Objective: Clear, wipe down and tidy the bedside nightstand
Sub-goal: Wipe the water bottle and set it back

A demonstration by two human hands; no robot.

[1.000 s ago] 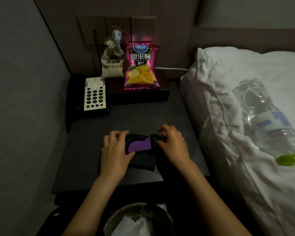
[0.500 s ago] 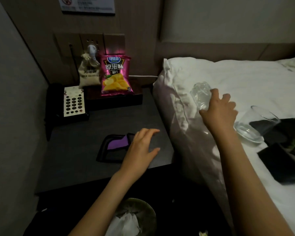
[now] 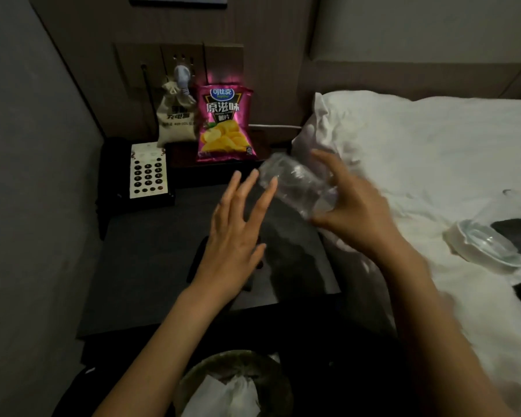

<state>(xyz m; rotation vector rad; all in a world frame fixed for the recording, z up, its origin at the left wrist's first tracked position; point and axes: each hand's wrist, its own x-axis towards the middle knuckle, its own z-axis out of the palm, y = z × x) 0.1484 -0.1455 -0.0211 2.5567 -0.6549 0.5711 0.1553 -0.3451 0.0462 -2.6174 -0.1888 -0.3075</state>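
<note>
Head view, dim room. I see the right hand (image 3: 355, 212) wrapped around a clear plastic water bottle (image 3: 295, 185), thumb on the near side and fingers over the far side, so the grip is closed on it. The bottle is in the air above the right part of the nightstand (image 3: 151, 266), just left of the bed edge. Its long axis runs on a diagonal: the base end points far-left toward the chip bag, the other end is buried in the palm, near-right. It lies closer to horizontal than upright. Motion blur softens its outline; I cannot read any label.

The left hand (image 3: 235, 233) is flat and spread, fingers released, holding nothing. Its fingertips (image 3: 271, 183) reach up to the base end of the bottle; whether they touch it I cannot tell. Under this hand a dark folded cloth (image 3: 199, 260) lies on the nightstand top, mostly covered.

Far side of the nightstand: a pink potato chip bag (image 3: 226, 124) stands upright, a beige drawstring pouch (image 3: 175, 115) just left of it, and a black telephone (image 3: 139, 176) with a white keypad card at far left.

On the white bed (image 3: 433, 152) to the right, a drinking glass (image 3: 487, 236) lies on its side. Near edge of frame: a wastebasket (image 3: 199, 374) with crumpled tissue (image 3: 226, 395) inside.
</note>
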